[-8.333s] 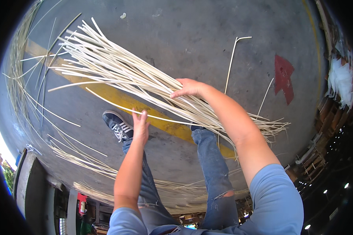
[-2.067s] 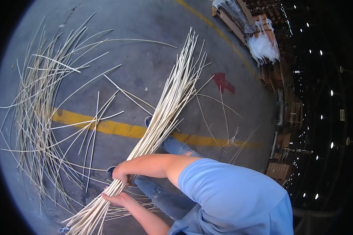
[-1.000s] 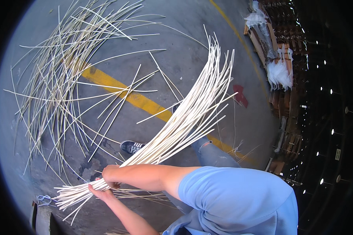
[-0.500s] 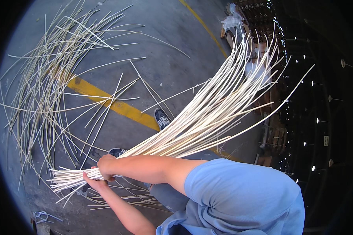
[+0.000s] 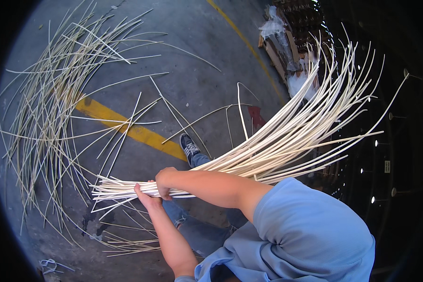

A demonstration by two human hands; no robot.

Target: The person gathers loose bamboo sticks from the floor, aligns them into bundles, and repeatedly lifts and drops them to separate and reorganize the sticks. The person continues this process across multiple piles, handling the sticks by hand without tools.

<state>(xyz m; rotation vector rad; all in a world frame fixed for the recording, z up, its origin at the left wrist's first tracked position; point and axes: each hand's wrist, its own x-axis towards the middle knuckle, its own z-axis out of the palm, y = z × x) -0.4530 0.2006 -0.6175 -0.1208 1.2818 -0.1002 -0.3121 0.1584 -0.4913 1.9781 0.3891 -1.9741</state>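
Note:
A thick bundle of long pale cane rods [image 5: 277, 141] runs from its cut ends at the lower left up to the right, where the tips fan out in the air. My right hand [image 5: 164, 181] is closed over the bundle close to the cut ends. My left hand [image 5: 144, 195] grips the same bundle from below, just left of the right hand. Both hands hold it above the concrete floor, in front of my jeans and my dark shoe [image 5: 189, 145].
Several loose cane rods [image 5: 47, 108] lie scattered over the floor at the left and below my hands. A yellow painted line [image 5: 127, 129] crosses the floor. A red floor mark [image 5: 256, 115] lies beyond the shoe. Stacked wood and white plastic [image 5: 291, 42] stand at the upper right.
The bundle has swung up and to the right, its tips now higher and more fanned out. Both hands keep their grip near the cut ends.

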